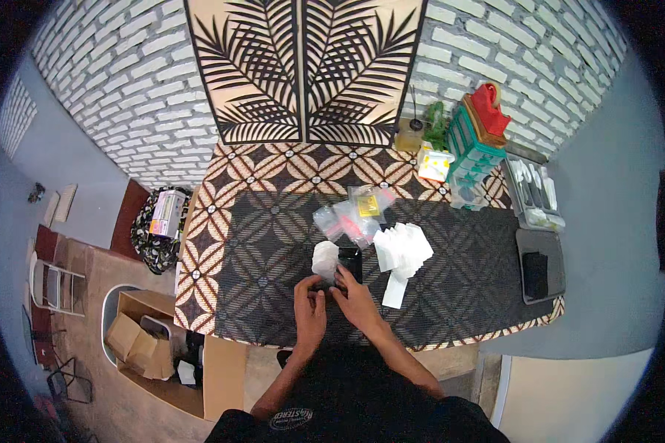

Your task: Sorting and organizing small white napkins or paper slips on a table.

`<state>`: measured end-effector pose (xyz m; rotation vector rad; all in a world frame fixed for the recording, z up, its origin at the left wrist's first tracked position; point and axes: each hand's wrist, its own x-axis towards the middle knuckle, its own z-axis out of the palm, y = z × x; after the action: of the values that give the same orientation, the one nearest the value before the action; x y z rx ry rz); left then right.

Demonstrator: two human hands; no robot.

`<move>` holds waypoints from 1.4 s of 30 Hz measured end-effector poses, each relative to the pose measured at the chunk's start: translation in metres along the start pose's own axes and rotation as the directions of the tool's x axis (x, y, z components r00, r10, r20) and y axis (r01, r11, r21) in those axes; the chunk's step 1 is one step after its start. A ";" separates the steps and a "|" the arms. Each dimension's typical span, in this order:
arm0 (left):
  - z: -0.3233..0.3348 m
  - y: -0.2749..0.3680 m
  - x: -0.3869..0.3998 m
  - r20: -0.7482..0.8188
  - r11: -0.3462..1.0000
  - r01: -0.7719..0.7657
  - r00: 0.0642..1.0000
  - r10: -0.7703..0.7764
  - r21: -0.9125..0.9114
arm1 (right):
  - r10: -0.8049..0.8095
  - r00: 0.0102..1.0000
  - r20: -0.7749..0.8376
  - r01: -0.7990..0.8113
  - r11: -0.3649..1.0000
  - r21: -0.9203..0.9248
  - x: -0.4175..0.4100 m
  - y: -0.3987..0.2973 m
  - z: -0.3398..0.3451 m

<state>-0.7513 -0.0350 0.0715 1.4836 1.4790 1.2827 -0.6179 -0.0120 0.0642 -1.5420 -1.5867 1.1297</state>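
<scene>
A small pile of thin white pieces (325,259) with scalloped edges lies in front of me; I cannot tell if they are paper or cotton. At its lower left edge are the bent fingers of my left hand (310,307). The fingertips of my right hand (354,299) reach its lower right, beside a shiny black tray (351,260). Whether either hand grips anything is hidden by the fingers. Right of the tray, white paper slips (403,252) lie fanned out and overlapping. Clear zip bags (354,219) with pink-red strips lie behind, one bearing a yellow label.
A dark mesh cover (288,310) lies over the patterned tablecloth (197,277). Along the right stand a teal drawer unit (471,149), a tray of white packets (535,191) and a grey tray (551,266) with a black item. An open cardboard box (221,376) sits lower left.
</scene>
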 end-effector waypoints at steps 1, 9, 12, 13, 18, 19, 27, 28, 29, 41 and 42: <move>0.002 0.001 -0.001 0.015 1.000 -0.004 1.000 0.004 -0.005 | 0.007 1.000 -0.015 -0.007 1.000 -0.001 -0.001 -0.002 -0.003; 0.039 0.009 -0.015 0.572 0.931 0.282 0.814 -0.104 -0.232 | 0.102 0.841 -0.531 -0.031 0.990 0.140 -0.031 0.022 -0.041; 0.071 -0.007 -0.026 0.674 0.922 0.294 0.737 -0.051 -0.251 | 0.059 0.733 -0.677 -0.107 0.994 -0.029 -0.043 0.092 -0.047; 0.079 -0.013 -0.030 0.701 0.941 0.284 0.709 -0.077 -0.184 | 0.054 0.699 -0.713 -0.148 0.986 -0.071 -0.046 0.096 -0.048; 0.102 -0.032 -0.034 0.748 0.972 0.229 0.653 -0.119 -0.046 | -0.002 0.670 -0.743 -0.210 0.959 -0.192 -0.048 0.109 -0.052; 0.104 -0.040 -0.035 0.754 0.975 0.213 0.650 -0.095 -0.061 | 0.015 0.684 -0.729 -0.258 0.940 -0.223 -0.045 0.107 -0.051; 0.105 -0.043 -0.039 0.665 0.962 0.247 0.739 -0.108 -0.119 | 0.139 0.772 -0.620 -0.166 0.986 0.014 -0.049 0.105 -0.065; 0.103 -0.032 -0.038 0.631 0.942 0.300 0.763 -0.141 -0.152 | 0.219 0.792 -0.569 -0.138 0.973 0.183 -0.052 0.101 -0.068; 0.101 -0.020 -0.035 0.597 0.918 0.349 0.783 -0.176 -0.187 | 0.289 0.813 -0.505 -0.114 0.930 0.348 -0.056 0.096 -0.072; 0.041 0.051 0.009 0.536 0.974 0.216 0.831 -0.145 -0.071 | 0.311 0.931 -0.192 -0.173 0.838 0.518 -0.055 0.020 -0.081; 0.038 0.049 0.009 0.530 0.974 0.216 0.835 -0.147 -0.070 | 0.312 0.926 -0.213 -0.150 0.821 0.552 -0.053 0.020 -0.082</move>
<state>-0.7014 -0.0256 0.1080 1.4194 1.1177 0.7551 -0.5302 -0.0540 0.0869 -1.4582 -0.8024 1.2637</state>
